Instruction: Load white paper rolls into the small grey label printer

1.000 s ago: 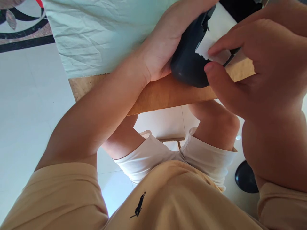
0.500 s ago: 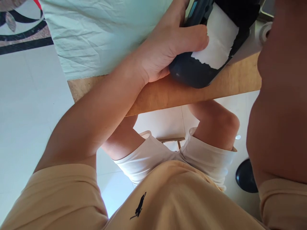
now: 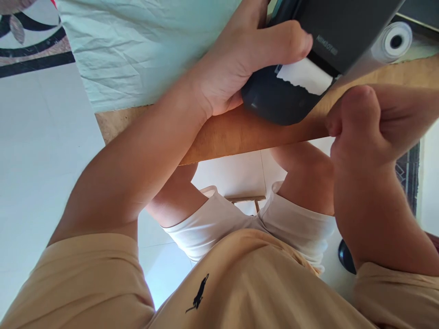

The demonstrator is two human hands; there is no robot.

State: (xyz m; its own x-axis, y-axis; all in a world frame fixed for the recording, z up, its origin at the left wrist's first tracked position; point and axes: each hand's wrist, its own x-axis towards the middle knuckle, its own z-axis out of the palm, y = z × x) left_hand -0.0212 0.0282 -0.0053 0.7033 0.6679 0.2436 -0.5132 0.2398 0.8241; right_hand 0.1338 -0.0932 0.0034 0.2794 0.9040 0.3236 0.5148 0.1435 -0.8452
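A dark grey label printer (image 3: 274,103) leans at the front of the table, its smooth cover showing faint lettering. A strip of white paper (image 3: 305,77) with a torn edge sticks out below the cover. My left hand (image 3: 260,50) is wrapped round the printer's left side, thumb lying across the front. My right hand (image 3: 363,123) is just right of the printer's lower end, apart from it, with the wrist bent. Its thumb shows, but the rest of the fingers cannot be made out clearly.
A roll of white material (image 3: 394,43) lies behind the printer at the right. Pale green cloth (image 3: 147,55) covers much of the wooden table (image 3: 233,137). My legs are under its front edge. A round black object (image 3: 346,257) is on the floor at the right.
The printer's cover has come down over the upper part of the white paper. My left thumb lies further across it. My right hand has come into view beside the printer.
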